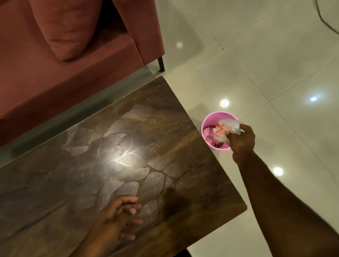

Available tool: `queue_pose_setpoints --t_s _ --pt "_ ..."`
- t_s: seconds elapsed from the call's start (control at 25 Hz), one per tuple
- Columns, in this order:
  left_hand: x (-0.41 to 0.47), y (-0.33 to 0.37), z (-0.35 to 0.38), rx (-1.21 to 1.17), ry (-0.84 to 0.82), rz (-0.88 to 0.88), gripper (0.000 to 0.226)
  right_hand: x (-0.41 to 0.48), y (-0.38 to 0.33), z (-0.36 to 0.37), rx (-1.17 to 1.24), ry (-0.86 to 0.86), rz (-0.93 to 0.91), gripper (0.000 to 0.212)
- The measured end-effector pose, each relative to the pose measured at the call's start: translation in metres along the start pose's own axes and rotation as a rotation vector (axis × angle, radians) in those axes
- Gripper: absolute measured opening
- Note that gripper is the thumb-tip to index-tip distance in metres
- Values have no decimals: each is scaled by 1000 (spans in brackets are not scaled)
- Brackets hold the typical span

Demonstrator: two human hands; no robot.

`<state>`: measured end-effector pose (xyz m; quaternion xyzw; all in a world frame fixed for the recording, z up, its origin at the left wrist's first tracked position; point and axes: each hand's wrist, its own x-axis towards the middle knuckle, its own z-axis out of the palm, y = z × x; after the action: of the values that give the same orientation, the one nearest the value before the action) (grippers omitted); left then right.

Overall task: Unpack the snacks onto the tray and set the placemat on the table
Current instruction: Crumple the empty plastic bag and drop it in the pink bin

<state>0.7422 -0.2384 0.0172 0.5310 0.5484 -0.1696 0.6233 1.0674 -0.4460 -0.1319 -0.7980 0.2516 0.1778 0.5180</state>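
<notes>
Head view: the right hand (242, 139) reaches past the table's (65, 191) edge at 3 o'clock, its fingers pinched around a crumpled white wrapper (227, 131) with orange print, held over the mouth of a pink bin (206, 123) on the tiled floor (267, 64) (more scraps lie inside). The left hand (119, 216) hovers loosely open at 6 o'clock over the tabletop, holding nothing. A pink sofa (49, 61) fills 10 o'clock.

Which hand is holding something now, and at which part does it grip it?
The right hand pinches a crumpled white wrapper with red print at its right edge, over the pink plastic bin. The left hand holds nothing.
</notes>
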Motion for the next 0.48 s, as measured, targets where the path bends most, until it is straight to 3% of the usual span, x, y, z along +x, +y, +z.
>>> queue_pose_setpoints --t_s 0.28,0.48 --pt "51 -18 24 51 -8 13 28 74 45 35 -119 -10 70 69" --pt "60 0 39 72 -27 91 28 66 48 35 -210 -12 36 80"
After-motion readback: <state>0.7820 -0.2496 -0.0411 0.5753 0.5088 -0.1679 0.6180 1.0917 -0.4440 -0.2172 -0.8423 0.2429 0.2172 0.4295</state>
